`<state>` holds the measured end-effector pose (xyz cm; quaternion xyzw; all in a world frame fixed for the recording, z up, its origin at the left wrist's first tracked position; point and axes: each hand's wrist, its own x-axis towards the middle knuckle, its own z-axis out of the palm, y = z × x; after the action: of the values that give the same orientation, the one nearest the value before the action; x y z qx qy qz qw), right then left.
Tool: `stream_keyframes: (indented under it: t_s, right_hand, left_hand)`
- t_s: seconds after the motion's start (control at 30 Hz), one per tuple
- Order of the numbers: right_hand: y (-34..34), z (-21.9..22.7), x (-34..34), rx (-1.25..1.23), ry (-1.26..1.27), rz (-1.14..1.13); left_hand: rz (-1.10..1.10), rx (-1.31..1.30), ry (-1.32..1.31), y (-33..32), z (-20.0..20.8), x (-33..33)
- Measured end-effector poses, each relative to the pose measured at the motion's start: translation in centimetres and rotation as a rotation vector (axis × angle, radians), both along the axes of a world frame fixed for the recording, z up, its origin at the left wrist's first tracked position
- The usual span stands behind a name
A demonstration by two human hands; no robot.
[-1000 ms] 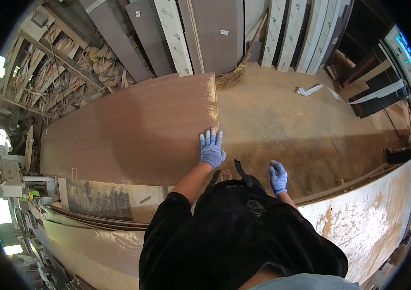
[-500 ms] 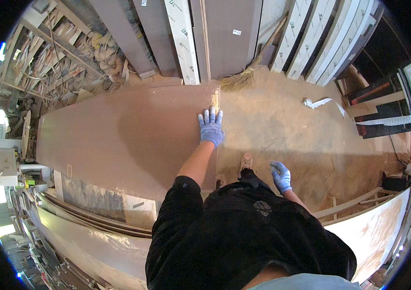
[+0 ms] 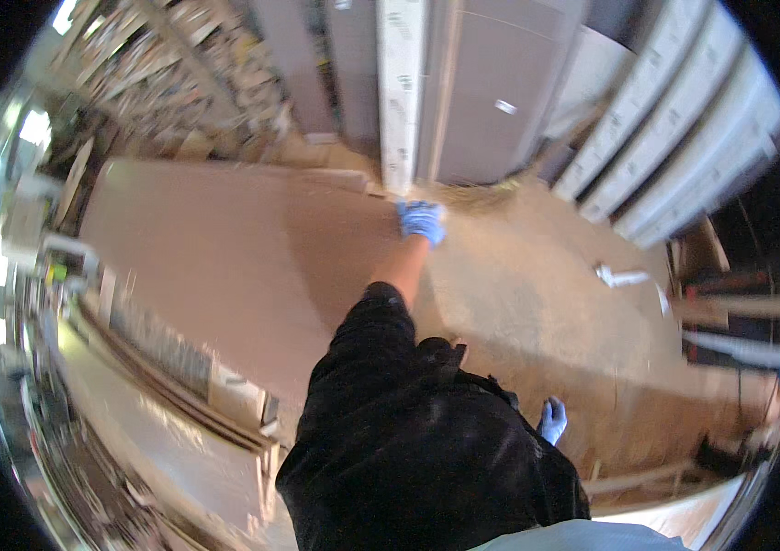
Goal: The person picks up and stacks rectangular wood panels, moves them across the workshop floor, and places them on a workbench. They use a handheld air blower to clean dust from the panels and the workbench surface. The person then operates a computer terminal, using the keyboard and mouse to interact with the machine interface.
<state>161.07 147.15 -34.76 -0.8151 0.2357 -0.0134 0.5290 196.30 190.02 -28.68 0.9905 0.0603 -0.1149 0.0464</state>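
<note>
A large brown panel (image 3: 224, 248) lies flat to the left, its right end beside me. My left hand (image 3: 421, 222), in a blue-and-white work glove, is at the panel's far right corner. It looks closed over the edge there, though motion blurs the fingers. Low on the right, my right hand (image 3: 552, 421), in a similar glove, hangs beside my body over the floor. Its fingers look loosely apart, with nothing visible in them.
Brown boards (image 3: 500, 83) and white wrapped boards (image 3: 399, 92) stand along the far side. A straw broom (image 3: 482, 196) lies near their foot. Scrap strips (image 3: 179, 83) are heaped far left. A white strip (image 3: 624, 275) lies on the dusty floor. Stacked panels (image 3: 169, 404) are near left.
My left hand has gone from lying flat with spread fingers to a more compact shape at the panel's corner. My body has turned and the view has swung. My right hand is lower.
</note>
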Motion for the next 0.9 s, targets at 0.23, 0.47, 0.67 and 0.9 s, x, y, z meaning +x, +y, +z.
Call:
stream_keyframes:
  t_s: [0.23,0.47,0.67,0.9]
  right_hand:
    - [-1.9,-7.5,1.7,0.266,0.196,-0.113]
    - [-0.7,-11.3,4.6,0.29,0.271,-0.012]
    - [1.8,-12.8,5.8,0.309,0.135,0.013]
    - [13.1,-2.2,6.8,0.16,0.156,-0.134]
  left_hand:
    - [-0.053,0.044,0.063,0.8,-1.8,1.4]
    - [-0.033,-0.049,0.046,4.4,-1.1,0.2]
    - [-0.06,-0.029,-0.125,8.5,-1.4,-0.3]
    - [-0.002,-0.064,-0.271,11.5,1.6,1.6]
